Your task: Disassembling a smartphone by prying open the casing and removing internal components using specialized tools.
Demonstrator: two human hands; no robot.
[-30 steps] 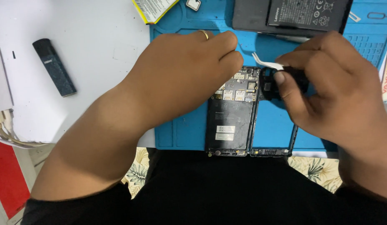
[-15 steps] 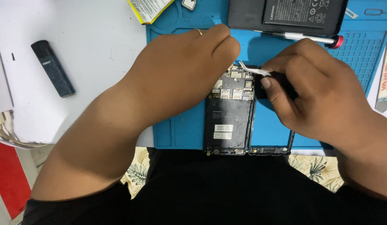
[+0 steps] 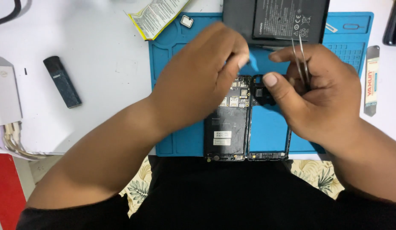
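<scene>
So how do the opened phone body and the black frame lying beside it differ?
The phone body is filled, with circuit board and labelled shield showing; the frame is hollow, the blue mat visible through it. The left hand works over the body, the right hand over the frame. Both lie flat, side by side.

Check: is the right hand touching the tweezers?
Touching. The head view shows the tweezers running up out of the right hand, their lower ends tucked in its grip behind the fingers.

A single head-worn camera looks steeply down from close above, facing away from the person's body across the white tabletop [image 3: 91,55], the blue mat [image 3: 168,127] filling mid-frame. No second view.
</scene>
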